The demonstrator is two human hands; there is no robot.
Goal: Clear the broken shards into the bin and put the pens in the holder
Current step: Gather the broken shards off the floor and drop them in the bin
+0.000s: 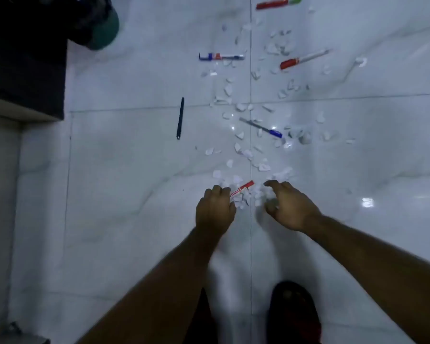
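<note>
White broken shards (241, 135) lie scattered over the glossy tiled floor. My left hand (215, 209) curls its fingers round the near end of a red marker (243, 188) among the closest shards. My right hand (287, 204) hovers beside it with fingers bent over the shards, holding nothing that I can see. Further off lie a black pen (180, 118), a blue-capped pen (262, 127), a blue marker (220, 56), a red-and-white marker (304, 59) and a red marker with a green end (278, 2). No bin or holder is in view.
A dark cabinet (23, 58) stands at the left, with a green-edged dark object (102, 28) at its top corner. My dark shoe (293, 314) is at the bottom. A wall base runs down the left side.
</note>
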